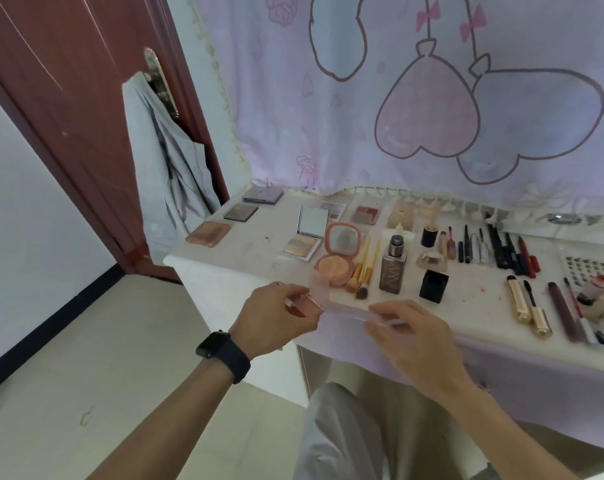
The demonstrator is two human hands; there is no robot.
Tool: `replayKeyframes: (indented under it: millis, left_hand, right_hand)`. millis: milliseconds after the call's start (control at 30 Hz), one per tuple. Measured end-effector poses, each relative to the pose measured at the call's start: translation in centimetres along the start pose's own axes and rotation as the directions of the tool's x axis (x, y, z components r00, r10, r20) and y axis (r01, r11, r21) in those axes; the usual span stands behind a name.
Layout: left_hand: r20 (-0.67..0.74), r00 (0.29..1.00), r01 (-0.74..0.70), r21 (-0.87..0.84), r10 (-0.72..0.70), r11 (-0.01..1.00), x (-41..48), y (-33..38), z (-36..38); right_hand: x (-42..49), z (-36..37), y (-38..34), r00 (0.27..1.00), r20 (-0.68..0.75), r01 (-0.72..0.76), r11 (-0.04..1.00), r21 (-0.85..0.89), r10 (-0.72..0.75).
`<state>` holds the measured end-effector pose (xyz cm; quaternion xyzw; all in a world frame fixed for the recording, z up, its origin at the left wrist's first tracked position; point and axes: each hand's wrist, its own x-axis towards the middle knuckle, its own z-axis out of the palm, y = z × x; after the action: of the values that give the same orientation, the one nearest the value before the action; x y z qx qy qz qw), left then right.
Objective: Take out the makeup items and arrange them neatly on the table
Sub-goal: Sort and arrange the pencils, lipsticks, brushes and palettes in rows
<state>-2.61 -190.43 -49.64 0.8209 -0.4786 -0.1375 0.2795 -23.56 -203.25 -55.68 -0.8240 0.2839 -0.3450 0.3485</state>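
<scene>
Along the front edge of the desk (pixel 245 247), toward its left corner and just before the brushes (pixel 362 271), a clear case (pixel 345 311) runs lengthwise, the left hand (pixel 276 317) pinching its left end, the right hand (pixel 414 337) curled round its right.

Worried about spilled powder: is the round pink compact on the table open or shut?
Open. The pink compact has its mirrored lid raised, and the peach powder pan lies exposed in front of it.

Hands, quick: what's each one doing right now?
Left hand: gripping one end of the clear plastic case.
Right hand: gripping its other end.
</scene>
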Motion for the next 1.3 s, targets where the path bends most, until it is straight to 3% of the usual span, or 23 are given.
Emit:
replayKeyframes:
  millis: [133, 300, 533, 933, 1300]
  left_hand:
    - [-0.168, 0.974, 0.15, -0.017, -0.15, 0.989, 3.1, -1.9, -1.1]
    - [-0.255, 0.941, 0.214, -0.056, -0.222, 0.975, 7.7, -2.9, -3.1]
    - [-0.287, 0.91, 0.296, -0.052, -0.298, 0.954, 15.0, -4.4, -3.7]
    - [-0.237, 0.933, 0.279, -0.001, -0.271, 0.96, 25.2, -6.2, -0.7]
    - [-0.254, 0.945, 0.195, -0.062, -0.205, 0.979, 27.7, -8.0, 0.8]
  right_hand:
    - [-0.1, 0.7, 2.2, 0.955, -0.147, 0.178, 0.896, -0.406, -0.256]
    - [0.5, 1.2, 4.0, 0.934, -0.109, 0.214, 0.777, -0.592, -0.34]
    - [0.8, 1.6, 5.7, 0.935, 0.01, 0.274, 0.705, -0.654, -0.354]
    - [0.5, 2.2, 6.9, 0.894, 0.006, 0.306, 0.603, -0.737, -0.447]
    - [0.8, 2.0, 6.2, 0.891, -0.016, 0.303, 0.621, -0.723, -0.454]
